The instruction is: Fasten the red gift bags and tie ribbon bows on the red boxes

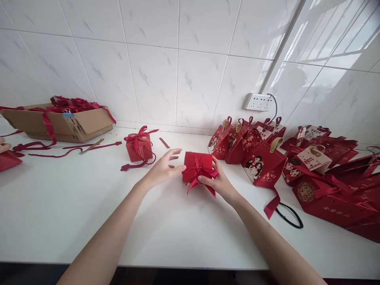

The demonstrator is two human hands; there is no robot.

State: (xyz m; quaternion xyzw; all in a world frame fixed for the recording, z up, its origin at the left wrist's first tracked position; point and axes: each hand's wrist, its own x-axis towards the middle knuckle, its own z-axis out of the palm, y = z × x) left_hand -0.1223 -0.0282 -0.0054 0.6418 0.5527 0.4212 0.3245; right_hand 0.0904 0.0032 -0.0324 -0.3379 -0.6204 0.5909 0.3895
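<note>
A small red gift box (196, 161) with a red satin bow (199, 174) stands on the white counter (89, 213), in the middle. My right hand (218, 183) grips its near right side, thumb on the bow. My left hand (164, 168) touches the box's left edge with its fingertips, fingers spread. A second red box (139, 147) tied with ribbon stands further back to the left, its ribbon tail trailing on the counter.
A flat cardboard carton (59, 123) full of red ribbons lies at the back left, loose ribbons in front. Several red gift bags (261, 160) and boxes crowd the right side. A wall socket (257, 102) with a black cable (289, 215). Someone's fingers (3, 147) at the left edge.
</note>
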